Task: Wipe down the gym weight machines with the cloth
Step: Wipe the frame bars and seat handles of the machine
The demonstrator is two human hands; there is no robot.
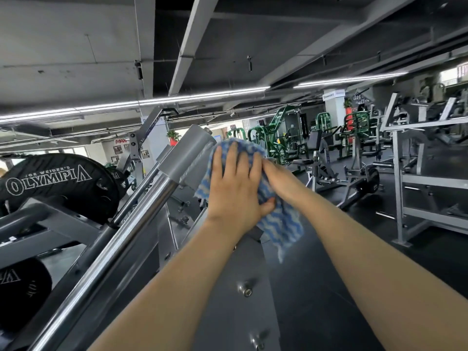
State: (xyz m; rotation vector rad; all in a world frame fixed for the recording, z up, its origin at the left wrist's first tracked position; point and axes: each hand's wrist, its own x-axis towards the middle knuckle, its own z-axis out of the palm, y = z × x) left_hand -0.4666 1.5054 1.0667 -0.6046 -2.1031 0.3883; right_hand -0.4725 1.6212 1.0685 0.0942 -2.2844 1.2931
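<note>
Blue-and-white wavy cloth is what both my hands are on, pressed against the upper end of a grey machine frame. My left hand lies flat on top of the cloth, fingers spread and pointing up the frame, the thumb hooked round the cloth's right side and pinching a fold. My right hand comes in from the right, forearm stretched out, its fingers buried in the cloth just beside the left hand, so I cannot tell whether it is gripping or only pushing. Both forearms are bare and reach up and forward from the bottom of the view.

The cloth bunches under the left palm and a loose tail hangs down below the two wrists, off the frame. A shiny steel bar runs diagonally up to the grey sleeve just left of the cloth.

On the left, a black weight plate reads "JOE WEIDER'S OLYMPIA" in white letters. A red-lettered sign on the far wall shows "MAX". Green machines stand well apart in the background.
</note>
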